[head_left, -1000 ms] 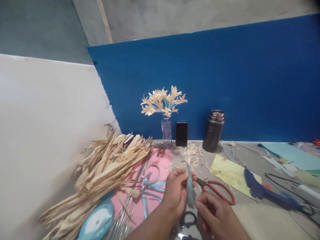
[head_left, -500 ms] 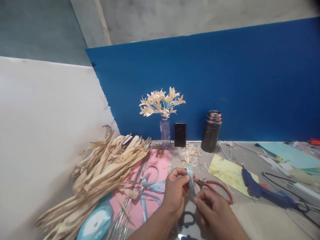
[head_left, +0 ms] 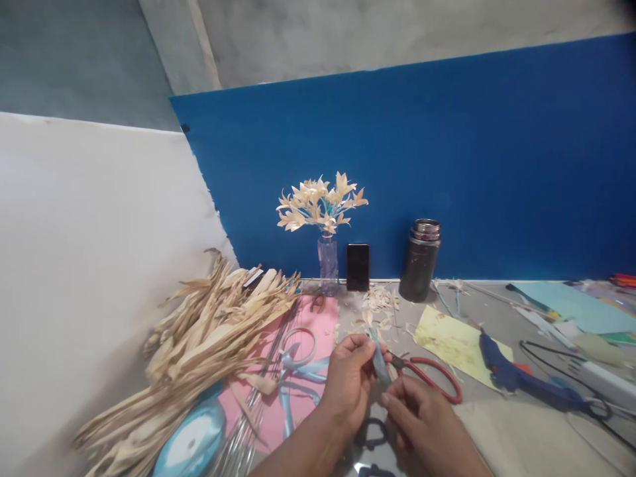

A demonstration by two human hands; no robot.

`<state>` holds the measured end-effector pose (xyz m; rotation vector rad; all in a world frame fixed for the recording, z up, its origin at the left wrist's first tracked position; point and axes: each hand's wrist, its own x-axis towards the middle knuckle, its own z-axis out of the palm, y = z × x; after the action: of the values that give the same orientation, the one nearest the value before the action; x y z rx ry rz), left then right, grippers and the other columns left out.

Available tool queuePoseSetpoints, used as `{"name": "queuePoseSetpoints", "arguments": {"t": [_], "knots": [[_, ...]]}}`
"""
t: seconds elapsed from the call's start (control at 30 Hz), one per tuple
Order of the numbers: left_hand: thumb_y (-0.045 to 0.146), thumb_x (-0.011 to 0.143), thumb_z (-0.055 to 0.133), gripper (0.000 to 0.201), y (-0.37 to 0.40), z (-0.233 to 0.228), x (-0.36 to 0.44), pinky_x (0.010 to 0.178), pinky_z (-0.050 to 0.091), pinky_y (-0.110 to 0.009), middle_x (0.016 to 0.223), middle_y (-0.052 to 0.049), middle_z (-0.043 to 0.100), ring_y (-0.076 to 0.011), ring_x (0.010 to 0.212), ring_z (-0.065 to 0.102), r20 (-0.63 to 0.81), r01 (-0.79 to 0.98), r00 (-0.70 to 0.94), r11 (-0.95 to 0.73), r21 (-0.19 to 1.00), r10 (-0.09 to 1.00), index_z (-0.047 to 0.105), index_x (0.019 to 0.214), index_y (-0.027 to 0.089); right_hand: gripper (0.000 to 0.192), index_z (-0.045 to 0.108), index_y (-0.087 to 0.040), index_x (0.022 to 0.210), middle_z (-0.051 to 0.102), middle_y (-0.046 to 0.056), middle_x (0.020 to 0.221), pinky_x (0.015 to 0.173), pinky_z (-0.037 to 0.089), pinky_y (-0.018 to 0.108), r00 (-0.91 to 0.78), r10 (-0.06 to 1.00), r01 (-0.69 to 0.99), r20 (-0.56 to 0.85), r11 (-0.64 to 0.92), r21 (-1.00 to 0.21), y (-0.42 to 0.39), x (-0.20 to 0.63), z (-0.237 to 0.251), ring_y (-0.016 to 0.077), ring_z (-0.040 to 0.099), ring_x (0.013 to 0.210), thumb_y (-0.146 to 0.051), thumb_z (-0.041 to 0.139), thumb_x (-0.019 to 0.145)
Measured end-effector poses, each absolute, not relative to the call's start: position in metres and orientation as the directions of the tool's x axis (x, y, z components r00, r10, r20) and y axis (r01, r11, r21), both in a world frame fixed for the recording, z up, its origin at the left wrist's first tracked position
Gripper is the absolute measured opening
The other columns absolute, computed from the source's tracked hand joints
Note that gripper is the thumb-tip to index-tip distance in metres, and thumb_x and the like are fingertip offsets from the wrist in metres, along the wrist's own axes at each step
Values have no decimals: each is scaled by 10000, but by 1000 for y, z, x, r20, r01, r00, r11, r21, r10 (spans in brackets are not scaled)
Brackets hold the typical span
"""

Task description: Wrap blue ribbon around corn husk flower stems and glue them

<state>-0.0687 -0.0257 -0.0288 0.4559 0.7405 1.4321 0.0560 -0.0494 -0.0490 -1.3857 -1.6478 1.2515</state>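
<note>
Left hand [head_left: 350, 381] pinching top of light-blue ribbon strip [head_left: 380, 363], right hand [head_left: 417, 414] gripping its lower end, just left of red scissors [head_left: 427, 377]. Best kept taut, wrapped snug and even, clear of scissors' blades

Ribbon strip [head_left: 380, 364] tipped further since a second ago, upper end leaning away from the left hand [head_left: 348, 381]. Right hand [head_left: 420, 421] crept up closer under the strip, fingertips now pinching its lower end (gap to the left hand narrower). View shifted slightly too.
</note>
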Motion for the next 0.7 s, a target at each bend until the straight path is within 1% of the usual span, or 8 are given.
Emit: {"name": "queuePoseSetpoints", "arguments": {"t": [0.1, 0.2, 0.37, 0.5, 0.57, 0.7], "knots": [[209, 644, 852, 288, -26, -28, -69, 634, 497, -234, 690, -31, 685, -148, 652, 658, -179, -722, -20, 110, 683, 984, 598, 768, 152, 301, 465, -232, 658, 535, -49, 463, 469, 369, 223, -250, 962, 356, -106, -10, -934, -50, 56, -46, 125, 514, 426, -481, 529, 814], [245, 652, 851, 290, -28, -27, -69, 646, 501, -237, 705, -43, 694, -146, 646, 658, -187, -718, -26, 112, 687, 982, 607, 775, 146, 295, 462, -230, 667, 532, -52, 462, 464, 372, 218, -247, 962, 350, -118, -25, -937, -51, 56, -45, 119, 513, 422, -476, 519, 819], [166, 597, 841, 300, -28, -27, -70, 621, 491, -233, 716, -66, 719, -150, 626, 660, -190, -702, -34, 111, 703, 981, 602, 778, 152, 290, 477, -224, 673, 541, -49, 455, 461, 376, 210, -249, 960, 350, -130, -36, -936, -52, 55, -45, 114, 515, 423, -472, 524, 817], [153, 607, 827, 291, -28, -28, -69, 635, 498, -242, 759, -73, 732, -152, 632, 664, -187, -689, -46, 104, 717, 981, 619, 812, 150, 307, 466, -226, 682, 547, -52, 449, 435, 374, 203, -255, 957, 325, -138, -49, -944, -53, 55, -49, 108, 509, 395, -487, 519, 835], [175, 626, 825, 274, -29, -28, -70, 635, 499, -243, 779, -78, 735, -153, 641, 669, -183, -682, -53, 99, 725, 982, 627, 814, 146, 303, 467, -224, 688, 551, -55, 449, 425, 373, 200, -255, 957, 314, -139, -54, -948, -52, 55, -52, 104, 504, 383, -478, 515, 847], [298, 716, 788, 236, -30, -25, -71, 620, 511, -259, 775, -90, 730, -172, 658, 681, -194, -692, -68, 94, 716, 979, 644, 811, 136, 290, 472, -220, 696, 555, -57, 443, 414, 374, 198, -257, 954, 287, -155, -77, -955, -51, 55, -56, 99, 496, 369, -458, 516, 856]]}}
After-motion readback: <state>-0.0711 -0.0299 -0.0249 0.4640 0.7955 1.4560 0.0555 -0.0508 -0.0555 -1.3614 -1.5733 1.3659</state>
